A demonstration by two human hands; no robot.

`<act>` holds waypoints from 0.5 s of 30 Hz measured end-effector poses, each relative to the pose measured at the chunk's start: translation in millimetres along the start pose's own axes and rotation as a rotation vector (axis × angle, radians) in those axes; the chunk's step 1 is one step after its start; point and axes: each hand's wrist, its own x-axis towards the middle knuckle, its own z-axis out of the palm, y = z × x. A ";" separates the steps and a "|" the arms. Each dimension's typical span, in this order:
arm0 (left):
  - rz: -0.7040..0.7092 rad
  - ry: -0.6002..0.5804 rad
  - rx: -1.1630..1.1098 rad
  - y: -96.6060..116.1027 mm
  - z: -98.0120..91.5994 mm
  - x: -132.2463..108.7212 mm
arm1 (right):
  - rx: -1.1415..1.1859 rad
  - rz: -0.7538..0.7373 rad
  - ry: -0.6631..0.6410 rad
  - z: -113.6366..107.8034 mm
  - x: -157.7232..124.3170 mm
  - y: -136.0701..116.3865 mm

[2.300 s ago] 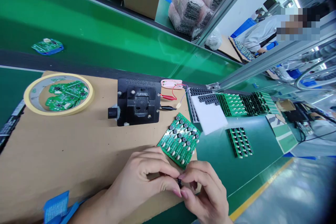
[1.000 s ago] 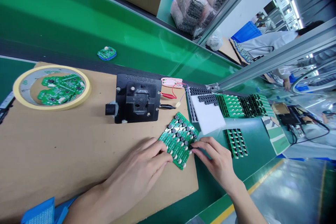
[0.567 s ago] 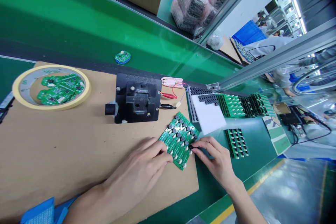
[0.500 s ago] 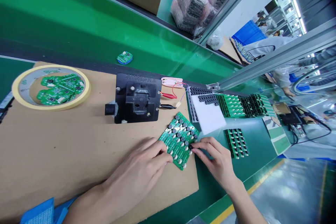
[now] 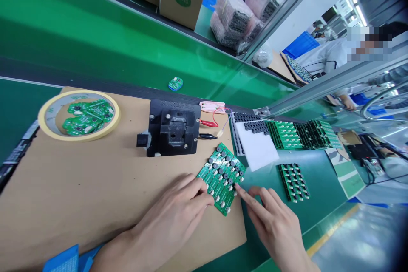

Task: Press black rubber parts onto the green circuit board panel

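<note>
Green circuit board (image 5: 219, 179) is lying on cardboard (image 5: 108, 182), right end; likely light, stiff, fragile, edges best for holding. My left hand (image 5: 178, 210) is gripping its near-left edge; my right hand (image 5: 274, 219), grasping nothing, is fingertip-touching its right edge.

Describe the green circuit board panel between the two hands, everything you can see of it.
The green circuit board panel looks flat and rigid, turned at an angle on the brown cardboard, its right corner reaching past the cardboard's edge. Rows of small white connectors run across it. Round black parts fill mainly its far portion; much of the near portion shows none. The left hand has its fingers at the left edge, and the right hand puts an index fingertip near the right edge.
</note>
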 end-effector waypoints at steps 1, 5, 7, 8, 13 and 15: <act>-0.004 0.000 0.000 0.3 0.2 0.1 | -0.025 -0.017 -0.007 -0.4 -2.9 -0.9; -0.028 -0.006 -0.009 0.0 1.6 -1.1 | 0.038 -0.053 -0.038 -6.6 1.1 1.4; -0.037 -0.003 -0.018 -0.5 2.5 -2.2 | 0.131 -0.031 -0.037 -14.1 20.1 6.3; -0.037 -0.002 -0.016 -0.5 2.8 -2.8 | 0.169 -0.016 -0.022 -18.0 35.4 9.3; -0.038 -0.009 -0.028 0.6 1.7 -5.3 | 0.211 -0.029 0.150 -15.0 162.7 20.9; -0.033 0.004 -0.040 -0.1 0.4 -5.8 | 0.256 0.033 0.101 0.1 222.0 22.1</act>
